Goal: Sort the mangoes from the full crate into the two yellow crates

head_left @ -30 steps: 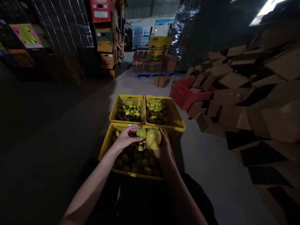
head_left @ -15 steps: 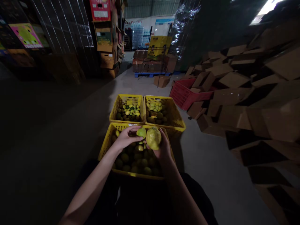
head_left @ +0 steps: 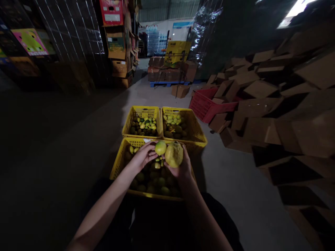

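Above the near yellow crate (head_left: 119, 161), my left hand (head_left: 143, 157) has its fingers round a small green fruit (head_left: 160, 148). Right beside it, my right hand (head_left: 183, 165) holds a larger, bumpy yellow-green fruit (head_left: 174, 154) from below and from the right. The two fruits are very close together; whether they touch is hard to tell. Many green and yellow fruits (head_left: 140, 177) lie in the near crate, partly in shadow under my hands.
Two more yellow crates with fruit, the back left one (head_left: 126, 122) and the back right one (head_left: 197, 129), stand behind. A red crate (head_left: 202, 104) and a heap of cardboard (head_left: 261, 108) lie to the right. Farther back is a blue pallet (head_left: 169, 83) with boxes.
Both fruits have shifted slightly to the right with my hands. The larger fruit has turned and shows a different side, and the fingers of my left hand have moved on the green fruit.
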Demonstrator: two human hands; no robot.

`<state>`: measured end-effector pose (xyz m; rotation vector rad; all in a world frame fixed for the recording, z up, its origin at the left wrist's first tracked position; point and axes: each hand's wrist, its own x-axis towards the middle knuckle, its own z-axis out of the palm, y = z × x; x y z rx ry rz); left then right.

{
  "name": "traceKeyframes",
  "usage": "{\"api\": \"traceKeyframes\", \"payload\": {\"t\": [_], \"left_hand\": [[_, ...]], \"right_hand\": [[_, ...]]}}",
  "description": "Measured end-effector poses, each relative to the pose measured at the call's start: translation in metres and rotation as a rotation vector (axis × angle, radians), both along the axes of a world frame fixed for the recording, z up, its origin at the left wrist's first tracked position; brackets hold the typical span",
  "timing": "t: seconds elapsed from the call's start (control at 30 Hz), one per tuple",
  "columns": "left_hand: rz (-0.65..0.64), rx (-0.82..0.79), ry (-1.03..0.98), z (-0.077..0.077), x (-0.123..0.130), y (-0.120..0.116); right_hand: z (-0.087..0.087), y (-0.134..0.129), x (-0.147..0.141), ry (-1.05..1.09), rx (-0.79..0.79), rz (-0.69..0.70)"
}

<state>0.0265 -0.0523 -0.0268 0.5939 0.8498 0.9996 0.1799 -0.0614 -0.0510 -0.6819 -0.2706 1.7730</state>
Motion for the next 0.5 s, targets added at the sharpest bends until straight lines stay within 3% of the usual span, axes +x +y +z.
{"api": "traceKeyframes", "payload": {"t": [0.17, 0.3, 0.37, 0.5], "left_hand": [[-0.038, -0.005, -0.018, -0.021, 0.012, 0.000], [-0.198, 0.101, 0.285, -0.038, 0.012, 0.002], [-0.317, 0.139, 0.423, -0.050, 0.012, -0.006], [-0.769, -0.012, 0.688, -0.080, 0.021, -0.043]], "right_hand": [[-0.003, 0.000, -0.004, -0.090, -0.054, 0.002], [-0.003, 0.000, 0.000, -0.139, -0.088, 0.014], [-0.004, 0.001, 0.008, -0.136, -0.116, -0.030], [-0.007, 0.001, 0.027, -0.130, -0.096, -0.046]]}}
